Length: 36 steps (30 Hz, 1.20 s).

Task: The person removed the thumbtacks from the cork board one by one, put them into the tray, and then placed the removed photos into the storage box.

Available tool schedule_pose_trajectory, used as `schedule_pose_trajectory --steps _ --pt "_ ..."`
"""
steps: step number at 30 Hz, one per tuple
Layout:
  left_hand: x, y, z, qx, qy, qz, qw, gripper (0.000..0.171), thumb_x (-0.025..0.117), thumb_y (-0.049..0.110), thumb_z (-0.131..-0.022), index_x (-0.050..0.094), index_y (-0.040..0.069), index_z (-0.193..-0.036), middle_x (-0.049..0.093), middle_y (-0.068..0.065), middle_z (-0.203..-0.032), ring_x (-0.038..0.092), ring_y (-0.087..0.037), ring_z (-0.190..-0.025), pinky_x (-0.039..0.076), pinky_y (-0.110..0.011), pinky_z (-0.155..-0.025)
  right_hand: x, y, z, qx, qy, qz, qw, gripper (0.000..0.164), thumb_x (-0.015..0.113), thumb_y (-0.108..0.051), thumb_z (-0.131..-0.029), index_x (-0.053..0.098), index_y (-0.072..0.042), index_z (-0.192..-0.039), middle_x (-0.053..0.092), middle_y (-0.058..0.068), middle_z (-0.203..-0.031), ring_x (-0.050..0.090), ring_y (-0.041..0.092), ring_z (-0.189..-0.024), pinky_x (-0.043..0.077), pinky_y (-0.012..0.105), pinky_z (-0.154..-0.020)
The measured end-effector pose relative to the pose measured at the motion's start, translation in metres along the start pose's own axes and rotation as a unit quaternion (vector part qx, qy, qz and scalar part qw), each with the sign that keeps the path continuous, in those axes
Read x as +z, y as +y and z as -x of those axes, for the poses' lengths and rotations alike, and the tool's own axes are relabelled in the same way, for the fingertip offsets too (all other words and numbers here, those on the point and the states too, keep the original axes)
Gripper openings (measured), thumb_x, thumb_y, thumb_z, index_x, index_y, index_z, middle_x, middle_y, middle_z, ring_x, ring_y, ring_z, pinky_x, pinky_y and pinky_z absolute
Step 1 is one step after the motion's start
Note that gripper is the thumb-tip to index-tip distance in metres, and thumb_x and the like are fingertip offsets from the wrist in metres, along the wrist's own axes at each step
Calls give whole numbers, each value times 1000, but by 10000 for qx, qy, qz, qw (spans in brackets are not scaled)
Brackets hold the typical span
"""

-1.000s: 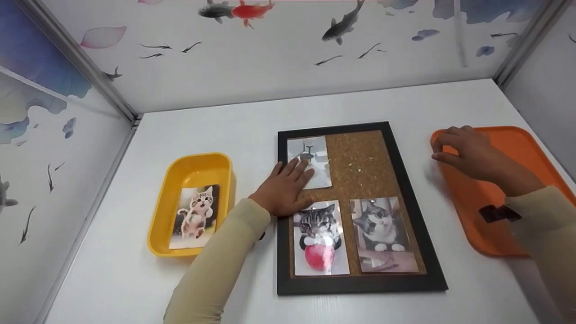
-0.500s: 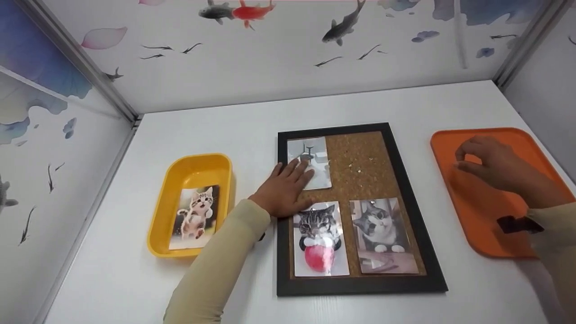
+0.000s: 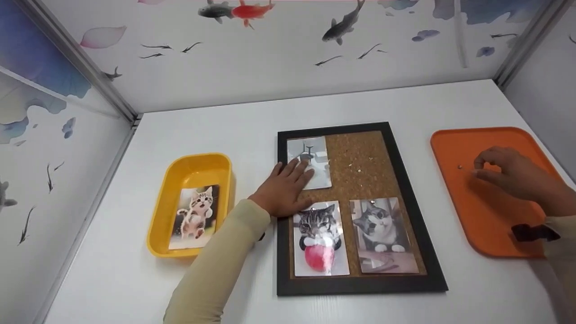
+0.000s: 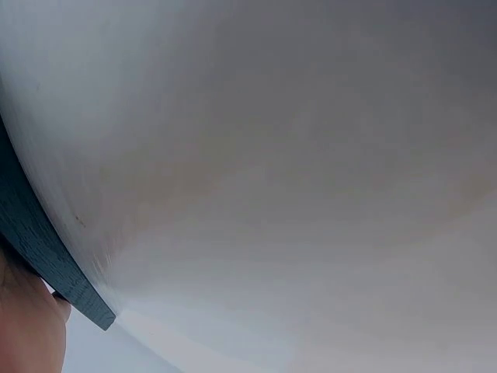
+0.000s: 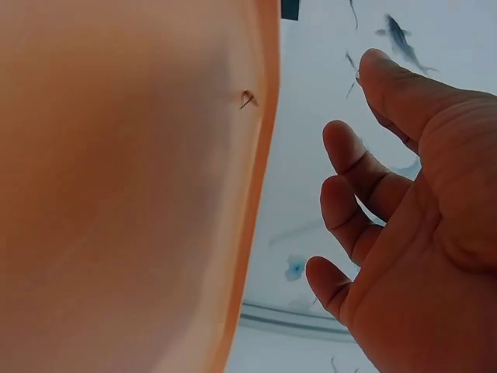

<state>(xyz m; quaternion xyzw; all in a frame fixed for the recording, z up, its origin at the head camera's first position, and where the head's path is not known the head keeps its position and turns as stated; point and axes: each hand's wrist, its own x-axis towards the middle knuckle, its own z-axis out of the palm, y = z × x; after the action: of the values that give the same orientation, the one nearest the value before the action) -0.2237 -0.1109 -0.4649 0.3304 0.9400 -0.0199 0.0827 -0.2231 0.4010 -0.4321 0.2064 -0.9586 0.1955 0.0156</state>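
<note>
Spread flat, my left hand rests on the left side of the cork board, its fingers over a grey-and-white photo at the upper left. Its thumb reaches the top of a tabby cat photo. Over the orange tray is my right hand, index finger and thumb curled toward each other. I cannot tell whether a tiny thing is between those fingertips. A small tack lies on the tray just left of them; the right wrist view also shows a tack near the tray's rim.
A grey-and-white cat photo is pinned at the board's lower right. The board has a black frame. A yellow tray at left holds a kitten photo. Printed panels wall the white table.
My right hand has moved right and nearer from the orange tray's left edge to over its middle, leaving the small tack showing beside it. My left hand stays in place.
</note>
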Motion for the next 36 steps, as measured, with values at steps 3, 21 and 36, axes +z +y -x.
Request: schedule_pose_trajectory --steps 3,21,36 --pt "-1 0 0 1 -22 19 10000 81 19 68 -99 10 17 -161 2 -7 -167 -1 -27 -152 3 -52 -119 2 6 2 80 -54 26 9999 16 68 -1 -93 57 -8 -83 57 7 -90 47 25 -87 40 39 -72" --pt "-3 1 2 -17 -31 -9 10000 80 22 66 -99 12 17 -161 4 -6 -167 0 -27 -152 4 -51 -120 5 30 6 924 -675 -632 9914 13 63 -12 -98 62 -7 -87 58 4 -85 47 16 -80 40 22 -65" --pt "0 1 -1 -119 -167 4 9998 80 17 69 -98 7 21 -161 -2 -2 -167 -6 -23 -152 0 -49 -120 3 30 5 1142 -1040 -618 9861 15 63 -19 -99 61 -7 -90 53 7 -89 45 25 -89 39 29 -68"
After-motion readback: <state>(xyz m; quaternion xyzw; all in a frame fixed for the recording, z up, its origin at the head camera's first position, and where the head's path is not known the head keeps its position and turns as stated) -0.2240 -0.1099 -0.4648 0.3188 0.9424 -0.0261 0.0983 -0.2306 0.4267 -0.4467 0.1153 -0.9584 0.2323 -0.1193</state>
